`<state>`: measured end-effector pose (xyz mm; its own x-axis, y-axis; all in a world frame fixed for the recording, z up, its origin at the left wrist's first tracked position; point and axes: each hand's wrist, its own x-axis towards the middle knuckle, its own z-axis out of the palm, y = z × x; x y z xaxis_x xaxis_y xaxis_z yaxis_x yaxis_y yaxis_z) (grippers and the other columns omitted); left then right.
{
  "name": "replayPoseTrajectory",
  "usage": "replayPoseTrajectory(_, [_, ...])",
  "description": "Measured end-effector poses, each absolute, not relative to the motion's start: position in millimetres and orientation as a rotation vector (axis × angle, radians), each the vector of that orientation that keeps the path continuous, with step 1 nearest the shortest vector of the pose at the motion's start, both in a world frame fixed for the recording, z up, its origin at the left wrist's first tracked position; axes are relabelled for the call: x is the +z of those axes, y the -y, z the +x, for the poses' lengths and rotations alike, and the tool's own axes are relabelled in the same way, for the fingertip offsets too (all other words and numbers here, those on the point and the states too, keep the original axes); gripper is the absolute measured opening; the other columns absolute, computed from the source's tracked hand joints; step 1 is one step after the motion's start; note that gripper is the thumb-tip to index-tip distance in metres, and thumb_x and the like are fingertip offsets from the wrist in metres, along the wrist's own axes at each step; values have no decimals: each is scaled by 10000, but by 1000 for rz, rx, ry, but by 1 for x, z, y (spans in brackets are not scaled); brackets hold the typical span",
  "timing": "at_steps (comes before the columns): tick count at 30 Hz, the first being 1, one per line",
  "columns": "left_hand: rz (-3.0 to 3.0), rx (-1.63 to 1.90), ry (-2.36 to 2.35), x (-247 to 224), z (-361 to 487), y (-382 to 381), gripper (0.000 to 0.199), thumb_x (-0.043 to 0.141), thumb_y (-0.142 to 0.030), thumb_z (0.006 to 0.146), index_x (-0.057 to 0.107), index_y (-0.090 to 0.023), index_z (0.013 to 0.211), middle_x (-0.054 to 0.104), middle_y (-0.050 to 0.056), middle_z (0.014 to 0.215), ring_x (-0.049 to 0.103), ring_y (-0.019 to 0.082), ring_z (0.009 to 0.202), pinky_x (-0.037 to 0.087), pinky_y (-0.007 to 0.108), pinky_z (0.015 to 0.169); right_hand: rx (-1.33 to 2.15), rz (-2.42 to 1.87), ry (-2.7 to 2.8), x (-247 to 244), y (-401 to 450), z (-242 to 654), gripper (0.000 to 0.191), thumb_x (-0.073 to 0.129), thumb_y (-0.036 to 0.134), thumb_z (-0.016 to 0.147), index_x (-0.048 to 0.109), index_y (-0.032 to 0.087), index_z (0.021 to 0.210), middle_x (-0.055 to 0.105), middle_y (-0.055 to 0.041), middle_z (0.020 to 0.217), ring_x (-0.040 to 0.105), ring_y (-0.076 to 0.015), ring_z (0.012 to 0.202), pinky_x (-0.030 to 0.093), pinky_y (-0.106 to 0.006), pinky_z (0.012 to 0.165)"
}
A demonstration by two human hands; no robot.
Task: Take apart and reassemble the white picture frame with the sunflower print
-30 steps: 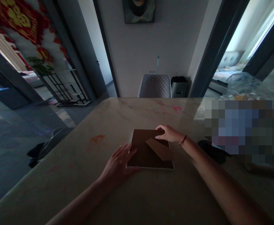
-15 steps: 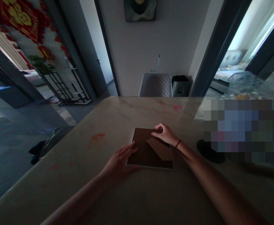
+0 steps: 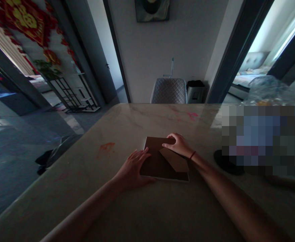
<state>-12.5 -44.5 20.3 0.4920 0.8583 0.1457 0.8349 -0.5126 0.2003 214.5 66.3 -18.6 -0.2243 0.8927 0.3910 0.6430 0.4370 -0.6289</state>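
Observation:
A picture frame point(image 3: 154, 161) lies face down on the table, its dark brown back and thin pale rim showing. A lighter brown stand flap point(image 3: 175, 162) sits slanted on the right half of that back. My left hand point(image 3: 132, 169) rests at the near left corner, fingers stretched over the left edge and thumb along the near edge. At the far right corner, my right hand point(image 3: 177, 145) pinches the frame, its thumb on the back and its fingers curled at the far edge. A dark red cord circles the right wrist.
The pale marbled table point(image 3: 137, 117) has orange and pink stains. On the right are a round black base point(image 3: 228, 163), a blurred-out patch and clear crumpled plastic point(image 3: 270, 89). A grey quilted chair point(image 3: 169, 90) and a bin point(image 3: 195, 91) stand beyond the far edge.
My left hand has shifted slightly up and right along the frame's left edge. The right hand keeps its place at the far right corner. The whole view has shifted slightly.

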Motion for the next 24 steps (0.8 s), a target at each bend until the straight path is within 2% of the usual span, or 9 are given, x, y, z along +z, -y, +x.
replayPoseTrajectory(5, [2638, 357, -1497, 18, -14, 43, 924, 540, -727, 581, 375, -162, 1293, 372, 152, 1381, 382, 313, 1234, 279, 502, 1026, 442, -1271, 1990, -15, -64, 214, 334, 665, 461, 641, 607, 198, 838, 639, -50, 881, 587, -188, 842, 412, -353, 822])
replayPoseTrajectory(15, [2697, 380, -1471, 17, -16, 41, 916, 528, -736, 584, 414, -153, 1281, 404, 149, 1361, 421, 302, 1206, 266, 498, 1037, 537, -1271, 1927, -15, -63, 213, 258, 661, 386, 653, 645, 201, 831, 672, -48, 905, 611, -192, 872, 410, -367, 868])
replayPoseTrajectory(21, [2699, 418, -1468, 19, -15, 43, 885, 536, -725, 591, 429, -172, 1273, 427, 144, 1345, 431, 300, 1198, 276, 502, 1029, 652, -1323, 1819, -12, -64, 213, 158, 537, 251, 747, 671, 199, 811, 700, -43, 878, 637, -156, 841, 464, -277, 787])
replayPoseTrajectory(24, [2687, 410, -1480, 18, -15, 44, 879, 526, -724, 603, 423, -171, 1278, 423, 144, 1348, 419, 297, 1208, 276, 498, 1029, 569, -1438, 1787, -9, -68, 222, 171, 519, 227, 740, 682, 180, 756, 703, -72, 822, 644, -193, 797, 473, -301, 726])
